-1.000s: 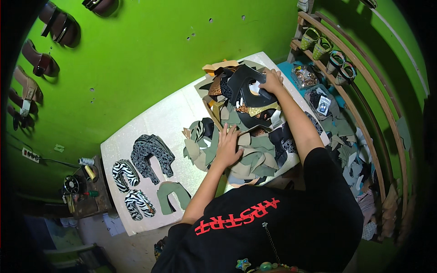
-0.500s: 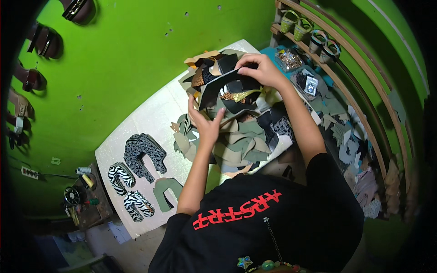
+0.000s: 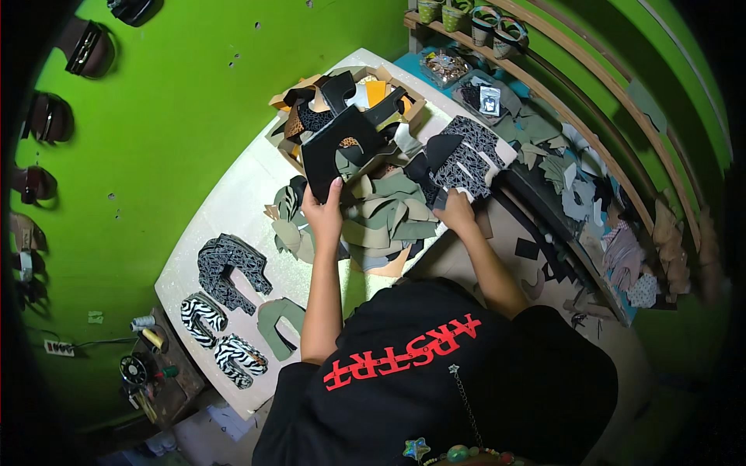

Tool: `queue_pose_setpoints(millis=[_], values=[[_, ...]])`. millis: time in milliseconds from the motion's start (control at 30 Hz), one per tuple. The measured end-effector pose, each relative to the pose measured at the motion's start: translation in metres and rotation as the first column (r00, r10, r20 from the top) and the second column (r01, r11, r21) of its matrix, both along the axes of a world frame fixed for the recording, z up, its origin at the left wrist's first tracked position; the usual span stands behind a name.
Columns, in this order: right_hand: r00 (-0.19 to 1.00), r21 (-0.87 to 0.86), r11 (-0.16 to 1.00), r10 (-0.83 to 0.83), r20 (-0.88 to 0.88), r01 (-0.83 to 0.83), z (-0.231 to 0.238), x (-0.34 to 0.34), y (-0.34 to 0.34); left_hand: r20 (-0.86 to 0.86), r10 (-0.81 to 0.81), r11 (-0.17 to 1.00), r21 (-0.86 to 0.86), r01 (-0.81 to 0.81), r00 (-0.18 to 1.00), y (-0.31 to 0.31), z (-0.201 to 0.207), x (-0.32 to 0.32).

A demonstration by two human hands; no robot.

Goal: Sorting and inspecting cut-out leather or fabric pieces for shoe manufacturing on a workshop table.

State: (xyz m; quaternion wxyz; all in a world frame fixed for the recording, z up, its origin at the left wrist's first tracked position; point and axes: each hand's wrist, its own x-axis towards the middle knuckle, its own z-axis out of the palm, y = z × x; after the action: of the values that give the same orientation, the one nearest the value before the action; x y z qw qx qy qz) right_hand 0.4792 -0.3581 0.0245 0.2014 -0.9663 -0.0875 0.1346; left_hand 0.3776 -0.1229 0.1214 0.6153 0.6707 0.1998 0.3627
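My left hand (image 3: 325, 213) grips the lower edge of a large black cut shoe-upper piece (image 3: 342, 147), held up over a heap of olive and tan cut pieces (image 3: 385, 213). To the right of that heap, my right hand (image 3: 457, 211) holds the near edge of a black piece with a fine white pattern (image 3: 466, 159). Both sit on the white worktable (image 3: 233, 210).
A cardboard box of mixed scraps (image 3: 353, 89) stands at the table's far end. Dark patterned pieces (image 3: 225, 268), zebra-striped pieces (image 3: 203, 318) and an olive piece (image 3: 280, 322) lie spread at the left. Sandals (image 3: 85, 50) hang on the green wall. Shelves of scraps (image 3: 590, 194) run along the right.
My right hand has come back from the far box to the patterned piece on the right. My left hand has left the heap and now holds up the black piece.
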Motion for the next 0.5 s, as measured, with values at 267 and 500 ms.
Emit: queue_pose_setpoints(millis=[267, 500], values=[[0.973, 0.376, 0.898, -0.226, -0.056, 0.230, -0.015, -0.002, 0.006, -0.023, -0.005, 1.000, -0.013, 0.005, 1.000, -0.006, -0.003, -0.016], [0.922, 0.753, 0.642, -0.365, 0.133, 0.146, -0.019, 0.019, -0.023, -0.040, -0.008, 0.997, -0.071, 0.005, 0.999, -0.003, -0.002, -0.031]])
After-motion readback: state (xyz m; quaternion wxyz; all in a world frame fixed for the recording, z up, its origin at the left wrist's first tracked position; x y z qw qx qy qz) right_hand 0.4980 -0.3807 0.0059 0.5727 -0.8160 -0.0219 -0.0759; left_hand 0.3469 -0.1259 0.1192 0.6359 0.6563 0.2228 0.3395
